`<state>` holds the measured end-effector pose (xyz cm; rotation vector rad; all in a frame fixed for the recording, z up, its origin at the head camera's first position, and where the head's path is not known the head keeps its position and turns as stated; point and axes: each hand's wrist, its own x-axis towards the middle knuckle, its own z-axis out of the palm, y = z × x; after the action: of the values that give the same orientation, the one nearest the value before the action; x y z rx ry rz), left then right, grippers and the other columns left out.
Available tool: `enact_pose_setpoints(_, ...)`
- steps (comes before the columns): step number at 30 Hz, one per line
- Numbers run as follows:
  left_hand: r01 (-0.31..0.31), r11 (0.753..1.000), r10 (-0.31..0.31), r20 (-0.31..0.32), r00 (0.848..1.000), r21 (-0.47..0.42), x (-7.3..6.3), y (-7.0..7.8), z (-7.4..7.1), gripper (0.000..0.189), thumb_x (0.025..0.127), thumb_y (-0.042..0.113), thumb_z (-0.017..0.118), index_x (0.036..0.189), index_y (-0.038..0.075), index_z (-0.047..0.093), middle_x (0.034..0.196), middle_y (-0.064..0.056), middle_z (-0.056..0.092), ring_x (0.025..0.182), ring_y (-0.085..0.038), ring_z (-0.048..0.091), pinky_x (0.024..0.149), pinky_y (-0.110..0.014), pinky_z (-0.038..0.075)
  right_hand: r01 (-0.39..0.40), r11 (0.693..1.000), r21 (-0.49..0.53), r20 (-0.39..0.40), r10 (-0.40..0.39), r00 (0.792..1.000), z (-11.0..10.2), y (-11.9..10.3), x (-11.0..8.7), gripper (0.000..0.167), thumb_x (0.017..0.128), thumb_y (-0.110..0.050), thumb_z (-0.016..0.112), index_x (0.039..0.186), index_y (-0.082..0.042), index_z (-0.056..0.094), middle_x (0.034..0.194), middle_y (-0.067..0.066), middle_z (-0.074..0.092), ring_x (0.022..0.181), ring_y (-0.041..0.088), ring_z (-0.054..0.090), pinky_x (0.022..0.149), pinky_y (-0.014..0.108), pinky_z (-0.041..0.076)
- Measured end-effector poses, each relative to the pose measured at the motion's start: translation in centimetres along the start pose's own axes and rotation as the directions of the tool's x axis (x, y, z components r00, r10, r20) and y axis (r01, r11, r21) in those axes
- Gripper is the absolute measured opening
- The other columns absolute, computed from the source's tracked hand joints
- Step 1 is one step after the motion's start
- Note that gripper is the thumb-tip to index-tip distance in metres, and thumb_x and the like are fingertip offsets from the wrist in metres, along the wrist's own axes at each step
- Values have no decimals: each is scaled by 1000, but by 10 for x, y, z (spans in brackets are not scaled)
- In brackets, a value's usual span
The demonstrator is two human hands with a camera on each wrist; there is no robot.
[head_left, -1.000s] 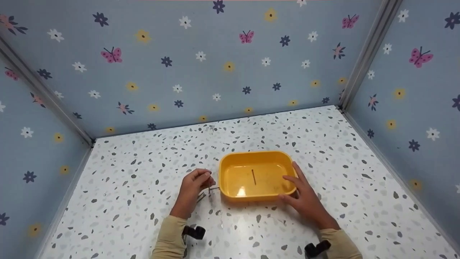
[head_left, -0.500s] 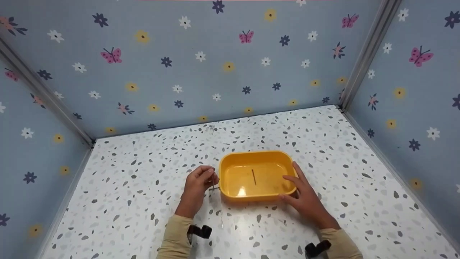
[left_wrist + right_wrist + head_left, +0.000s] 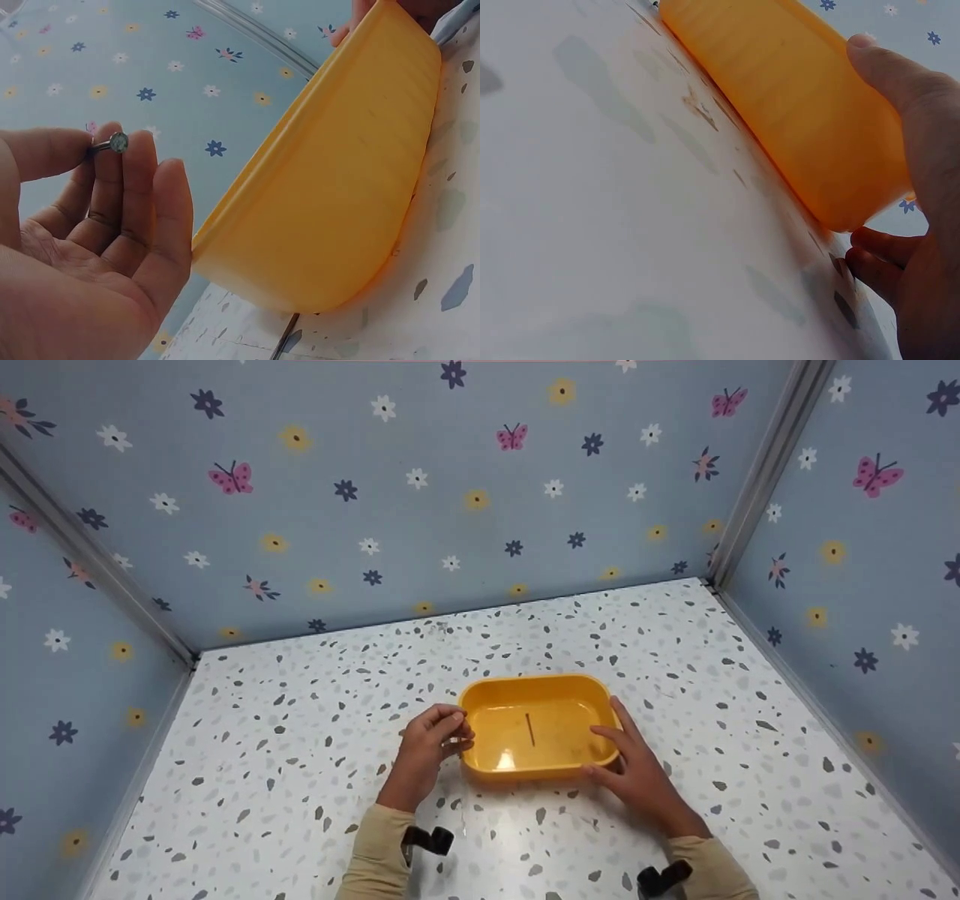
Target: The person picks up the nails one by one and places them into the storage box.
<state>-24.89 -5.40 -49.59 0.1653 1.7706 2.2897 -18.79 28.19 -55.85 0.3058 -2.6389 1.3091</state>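
My left hand (image 3: 424,754) is at the left rim of a yellow plastic tub (image 3: 491,727). Between its thumb and fingertips it pinches a nail (image 3: 118,142), whose round flat head faces the left wrist camera. The lower fingers lie against the tub's outer wall in that view. A single nail (image 3: 530,730) lies on the tub's floor. My right hand (image 3: 639,776) grips the tub's right end, thumb at the near rim and one finger over the edge. Part of another metal shank (image 3: 285,336) shows on the table by the tub's base.
A white speckled table (image 3: 315,697) carries the tub. Flower-and-butterfly panels (image 3: 420,525) enclose the table at the back and both sides. Black straps with small mounts (image 3: 429,840) sit on both wrists.
My left hand has moved right with the pinched nail, from beside the tub to its left rim. Loose nails seen under that hand earlier are now hidden. My right hand stays put.
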Motion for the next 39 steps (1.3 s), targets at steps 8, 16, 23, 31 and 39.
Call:
enact_pose_setpoints(8,-1,1000,1,-25,1000,-18,5,4,9,17,101,9,57,110,-5,59,93,-14,61,86,-23,64,84,-38,57,3,1000,4,-11,-3,1000,0,2,-1,67,86,-49,76,139,-12,57,168,-4,7,150,26,19,115,29,24)
enact_pose_setpoints(16,-14,1000,14,6,1000,23,9,6,17,17,101,11,59,110,-4,60,94,-15,63,86,-24,66,85,-40,56,19,1000,9,-16,-19,1000,0,2,-2,68,85,-48,77,139,-11,57,168,-5,8,150,25,21,111,15,20)
enact_pose_setpoints(23,-26,995,21,50,999,94,15,6,26,14,101,10,59,106,-3,61,92,-12,63,88,-24,65,86,-43,55,3,1000,-4,-12,-3,1000,-1,1,-1,67,86,-51,76,140,-16,57,167,-8,7,150,23,19,115,27,22)
enact_pose_setpoints(31,-28,982,8,109,994,185,25,4,40,19,99,10,61,108,-6,63,91,-11,65,85,-21,65,86,-46,55,9,1000,-1,-7,-9,1000,0,2,0,68,87,-51,74,140,-13,56,167,-9,6,151,24,16,116,48,23)
enact_pose_setpoints(39,-3,941,-54,160,986,339,33,7,51,21,100,15,61,110,-3,64,93,-10,66,85,-20,65,84,-44,54,23,1000,-13,-14,-24,1000,0,2,0,67,87,-49,76,139,-12,57,168,-6,7,150,26,20,116,38,24)
